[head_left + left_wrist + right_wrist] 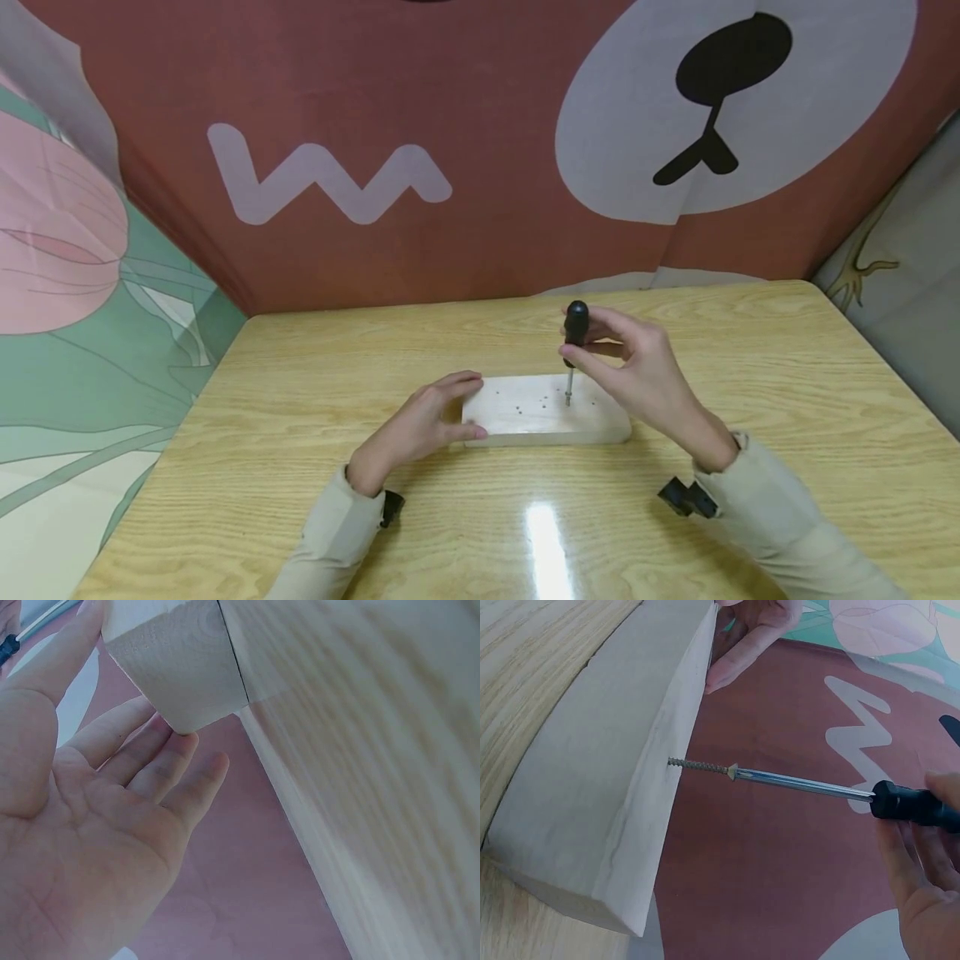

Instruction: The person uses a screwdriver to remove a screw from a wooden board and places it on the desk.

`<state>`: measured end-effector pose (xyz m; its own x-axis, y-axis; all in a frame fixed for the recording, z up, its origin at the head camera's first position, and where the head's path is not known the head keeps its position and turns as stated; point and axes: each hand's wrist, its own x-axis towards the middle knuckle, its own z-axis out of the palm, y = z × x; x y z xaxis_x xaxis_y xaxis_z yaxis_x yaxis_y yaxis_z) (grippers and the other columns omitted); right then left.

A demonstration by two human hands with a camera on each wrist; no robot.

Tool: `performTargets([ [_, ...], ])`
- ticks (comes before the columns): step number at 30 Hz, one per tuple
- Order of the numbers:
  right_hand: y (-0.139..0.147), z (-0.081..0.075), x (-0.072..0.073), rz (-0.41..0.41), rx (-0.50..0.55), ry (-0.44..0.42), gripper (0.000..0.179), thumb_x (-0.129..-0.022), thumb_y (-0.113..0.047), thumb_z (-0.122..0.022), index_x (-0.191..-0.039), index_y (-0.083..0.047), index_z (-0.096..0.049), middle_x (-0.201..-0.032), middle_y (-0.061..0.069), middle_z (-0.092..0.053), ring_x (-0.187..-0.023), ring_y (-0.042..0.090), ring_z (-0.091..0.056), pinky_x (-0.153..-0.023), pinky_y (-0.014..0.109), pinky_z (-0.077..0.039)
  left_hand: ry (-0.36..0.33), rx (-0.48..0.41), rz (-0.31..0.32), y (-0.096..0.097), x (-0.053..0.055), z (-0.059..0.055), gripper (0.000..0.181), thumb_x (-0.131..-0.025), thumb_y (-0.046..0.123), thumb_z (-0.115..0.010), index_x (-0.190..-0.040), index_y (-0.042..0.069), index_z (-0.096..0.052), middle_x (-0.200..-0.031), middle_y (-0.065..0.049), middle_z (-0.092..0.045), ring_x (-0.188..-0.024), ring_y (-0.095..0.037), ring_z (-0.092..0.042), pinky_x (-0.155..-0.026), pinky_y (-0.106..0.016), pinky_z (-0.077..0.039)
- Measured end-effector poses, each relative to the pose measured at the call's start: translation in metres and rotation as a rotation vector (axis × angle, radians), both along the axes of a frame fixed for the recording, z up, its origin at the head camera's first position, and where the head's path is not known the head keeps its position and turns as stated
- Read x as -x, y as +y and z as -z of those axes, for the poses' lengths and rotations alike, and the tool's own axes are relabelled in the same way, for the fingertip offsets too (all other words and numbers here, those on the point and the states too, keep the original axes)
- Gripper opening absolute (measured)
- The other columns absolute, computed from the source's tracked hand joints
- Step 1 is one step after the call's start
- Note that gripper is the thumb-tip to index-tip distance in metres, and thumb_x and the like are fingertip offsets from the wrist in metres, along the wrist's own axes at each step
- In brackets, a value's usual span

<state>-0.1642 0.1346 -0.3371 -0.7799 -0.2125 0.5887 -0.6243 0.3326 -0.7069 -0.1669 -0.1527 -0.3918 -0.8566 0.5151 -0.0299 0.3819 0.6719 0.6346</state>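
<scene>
Head view: the block (536, 423) lies flat on the bench (300, 400), its left end within the left hand (420, 423) and its right part below the right hand (641, 367). The left hand pinches that end, thumb at the near edge, fingers at the far edge. The right hand pinches the black handle of the screwdriver (577, 323) between thumb and fingers and is raised above the block. The screwdriver stands near upright, tip down, right of the block's middle. Several small dark holes (517, 409) mark the top face.

Right wrist view: the screw (701, 766) is resolved here, whereas the head view shows it only as a small shape at the foot of the shaft. Its point meets the top face; most of the thread stands exposed. The shaft (802, 785) meets the screw's head, the two roughly in line.

Left wrist view: the block's end face is seen here, hidden from the head view. Palm and fingers are also visible, the fingers slightly parted, with fingertips at the block's edge. Only part of the screwdriver enters at the upper left corner.
</scene>
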Motion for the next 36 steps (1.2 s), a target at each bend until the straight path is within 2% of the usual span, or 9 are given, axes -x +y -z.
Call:
performTargets([
  [5, -0.0025, 0.0024, 0.0013, 0.021, 0.024, 0.042, 0.04, -0.074, 0.006, -0.083, -0.11, -0.001, -0.069, -0.091, 0.006, -0.072, -0.083, 0.002, -0.066, -0.073, 0.017, -0.059, -0.007, -0.005, 0.0, -0.0003, -0.0001, 0.0004, 0.07, -0.085, 0.028, -0.079, -0.145, 0.005, -0.05, -0.155, -0.011, -0.043, -0.147, -0.029, -0.036, -0.118, -0.047, -0.035],
  [9, -0.0033, 0.0019, 0.0013, 0.059, 0.025, 0.042, 0.038, -0.072, 0.005, -0.085, -0.106, -0.001, -0.069, -0.085, 0.005, -0.071, -0.079, 0.0, -0.064, -0.071, 0.015, -0.058, -0.006, -0.005, 0.001, -0.0002, 0.0, 0.0006, 0.07, -0.085, 0.028, -0.079, -0.145, 0.005, -0.05, -0.155, -0.01, -0.043, -0.147, -0.029, -0.036, -0.118, -0.047, -0.036],
  [13, -0.0026, 0.0003, 0.0002, 0.063, 0.035, -0.013, 0.037, -0.073, 0.004, -0.084, -0.105, -0.002, -0.068, -0.085, 0.007, -0.072, -0.078, -0.001, -0.066, -0.073, 0.017, -0.059, -0.006, -0.004, 0.001, -0.0003, 0.0001, 0.0007, 0.07, -0.085, 0.027, -0.079, -0.145, 0.005, -0.05, -0.155, -0.01, -0.043, -0.147, -0.029, -0.036, -0.118, -0.047, -0.036],
  [18, -0.0014, -0.0002, -0.0011, 0.038, 0.025, -0.054, 0.039, -0.077, 0.004, -0.081, -0.113, -0.001, -0.066, -0.092, 0.009, -0.074, -0.083, -0.002, -0.067, -0.075, 0.018, -0.06, 0.004, -0.004, 0.009, -0.0008, 0.0007, 0.0017, 0.07, -0.085, 0.027, -0.079, -0.145, 0.005, -0.05, -0.155, -0.011, -0.043, -0.147, -0.03, -0.036, -0.118, -0.047, -0.036],
  [24, -0.0036, 0.0022, -0.001, 0.016, 0.019, -0.026, 0.044, -0.078, 0.003, -0.081, -0.118, -0.001, -0.063, -0.1, 0.009, -0.073, -0.09, 0.0, -0.067, -0.08, 0.018, -0.059, 0.004, -0.007, 0.014, -0.0011, 0.0008, 0.0023, 0.07, -0.085, 0.028, -0.078, -0.145, 0.005, -0.05, -0.155, -0.011, -0.043, -0.147, -0.03, -0.036, -0.118, -0.047, -0.036],
  [30, -0.0057, 0.003, 0.0009, 0.052, -0.014, 0.028, 0.043, -0.075, 0.003, -0.083, -0.113, -0.002, -0.065, -0.093, 0.005, -0.072, -0.084, 0.002, -0.065, -0.075, 0.016, -0.058, 0.01, -0.001, 0.012, -0.0008, 0.0007, 0.0017, 0.069, -0.085, 0.027, -0.079, -0.144, 0.005, -0.051, -0.155, -0.01, -0.044, -0.146, -0.03, -0.036, -0.118, -0.047, -0.036],
  [36, -0.0046, 0.0022, -0.0005, 0.05, -0.034, -0.001, 0.037, -0.08, 0.001, -0.08, -0.115, -0.003, -0.067, -0.095, 0.006, -0.074, -0.085, 0.002, -0.067, -0.077, 0.016, -0.058, 0.015, -0.003, 0.015, -0.0008, 0.0011, 0.0022, 0.069, -0.085, 0.027, -0.079, -0.144, 0.004, -0.051, -0.155, -0.011, -0.044, -0.146, -0.03, -0.037, -0.118, -0.047, -0.036],
])
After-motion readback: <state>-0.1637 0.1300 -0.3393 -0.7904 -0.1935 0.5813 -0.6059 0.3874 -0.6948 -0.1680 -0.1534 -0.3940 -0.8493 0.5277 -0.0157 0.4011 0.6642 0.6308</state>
